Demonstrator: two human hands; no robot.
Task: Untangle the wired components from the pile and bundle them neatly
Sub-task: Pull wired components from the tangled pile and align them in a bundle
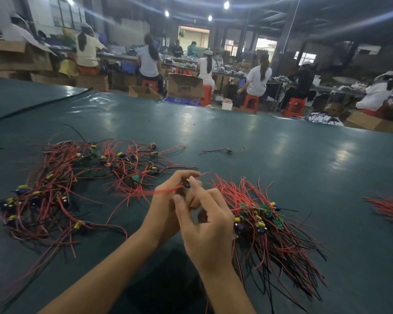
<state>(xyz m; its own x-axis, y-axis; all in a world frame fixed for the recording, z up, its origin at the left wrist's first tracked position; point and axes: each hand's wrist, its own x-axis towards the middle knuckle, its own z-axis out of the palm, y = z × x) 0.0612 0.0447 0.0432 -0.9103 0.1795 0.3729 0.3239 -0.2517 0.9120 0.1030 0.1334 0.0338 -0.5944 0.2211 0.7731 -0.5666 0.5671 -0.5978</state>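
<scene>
Green table [281, 155]: tangled pile [77, 182] spread left, straightened bundle [270, 227] right. Between them, raised off the surface, left hand [166, 205] and right hand [204, 227] meet fingertip to fingertip. Both pinch one small wired component [186, 184], its red leads [145, 191] trailing left, blurred.

The green table [259, 137] is bare far ahead, past one small wired piece [228, 151]. A big tangled pile [61, 184] blocks the left. A neat bunch [270, 227] blocks the right. More red wires [390, 208] lie at the right edge, with a bare gap between.
</scene>
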